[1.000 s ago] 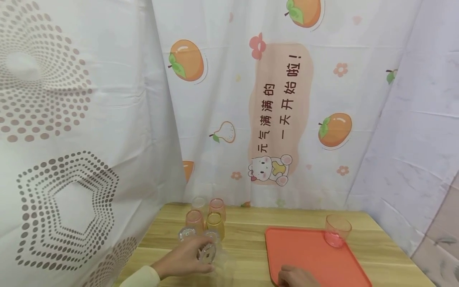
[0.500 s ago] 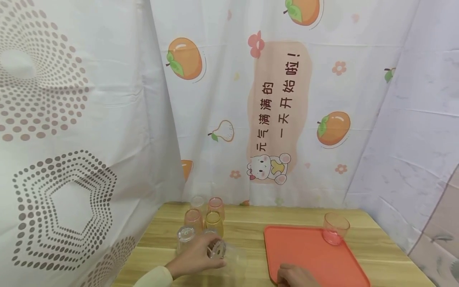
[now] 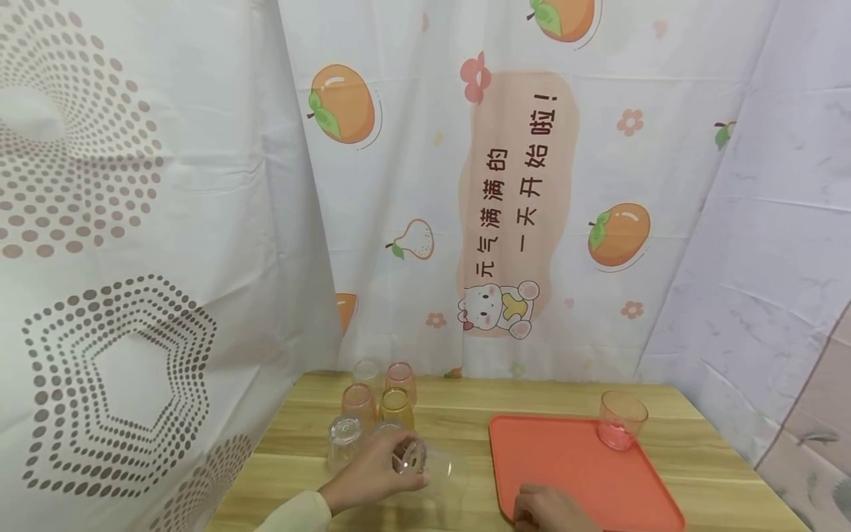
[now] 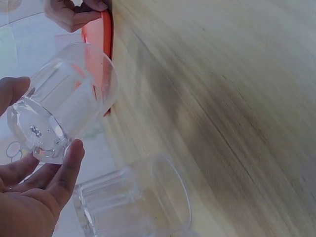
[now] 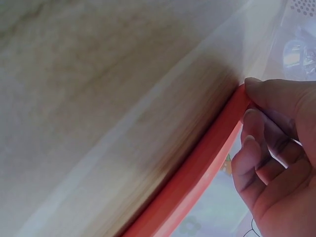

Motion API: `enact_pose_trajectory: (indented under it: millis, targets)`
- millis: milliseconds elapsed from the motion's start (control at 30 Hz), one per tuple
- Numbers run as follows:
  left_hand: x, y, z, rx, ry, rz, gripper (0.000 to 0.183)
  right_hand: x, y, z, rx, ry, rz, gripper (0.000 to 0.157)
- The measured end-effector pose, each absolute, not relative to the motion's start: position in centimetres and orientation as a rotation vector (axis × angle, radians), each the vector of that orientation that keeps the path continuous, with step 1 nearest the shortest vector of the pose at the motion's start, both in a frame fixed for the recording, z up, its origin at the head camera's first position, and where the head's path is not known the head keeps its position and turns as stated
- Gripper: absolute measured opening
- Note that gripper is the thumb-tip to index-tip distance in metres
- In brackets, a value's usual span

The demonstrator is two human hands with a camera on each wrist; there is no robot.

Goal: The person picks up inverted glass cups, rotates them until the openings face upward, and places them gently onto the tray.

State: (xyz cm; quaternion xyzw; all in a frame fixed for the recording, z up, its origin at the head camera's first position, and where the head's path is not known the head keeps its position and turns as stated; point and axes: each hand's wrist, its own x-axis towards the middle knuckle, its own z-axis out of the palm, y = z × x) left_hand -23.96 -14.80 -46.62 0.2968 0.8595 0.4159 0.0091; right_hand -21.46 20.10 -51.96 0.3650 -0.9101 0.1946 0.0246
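My left hand (image 3: 372, 471) grips a clear glass (image 4: 74, 94) by its base, thumb on one side and fingers on the other. The glass is tilted above the table, its wide mouth pointing down and to the right in the head view. My right hand (image 3: 555, 510) pinches the near left edge of a red tray (image 3: 565, 465), thumb over the rim in the right wrist view. An orange-pink glass (image 3: 623, 421) stands upright at the tray's far right corner. Beside my left hand is an upside-down clear glass (image 3: 346, 447); another clear glass is mostly hidden behind the hand.
Behind the left hand stand a pink glass (image 3: 359, 403), a yellow glass (image 3: 397, 408), a second pink glass (image 3: 402, 381) and a clear glass (image 3: 367, 375), close together. Patterned curtains (image 3: 399, 185) enclose the wooden table (image 3: 459, 399) at its back and sides.
My left hand has moved right with the clear glass, away from the group of glasses, and the glass has tipped its mouth farther to the right. My right hand stays at the tray's edge.
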Motion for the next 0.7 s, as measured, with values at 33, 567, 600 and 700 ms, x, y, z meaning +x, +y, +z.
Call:
enact_pose_trajectory:
  millis: [33, 567, 600, 700]
  targets:
    - [-24.0, -14.7, -46.7, 0.916, 2.687, 1.304, 0.057, -21.4, 20.1, -51.9, 1.127, -2.817, 0.597, 0.016]
    - [-24.2, -13.3, -47.4, 0.768, 2.581, 1.451, 0.056, -21.2, 19.3, -51.2, 0.870, -2.903, 1.017, 0.016]
    - [-24.2, -13.2, -47.5, 0.769, 2.576, 1.458, 0.055, -21.2, 19.2, -51.1, 0.854, -2.912, 1.083, 0.017]
    - [-24.2, -12.9, -47.8, 0.758, 2.570, 1.474, 0.054, -21.2, 18.9, -50.7, 0.816, -2.911, 1.306, 0.021]
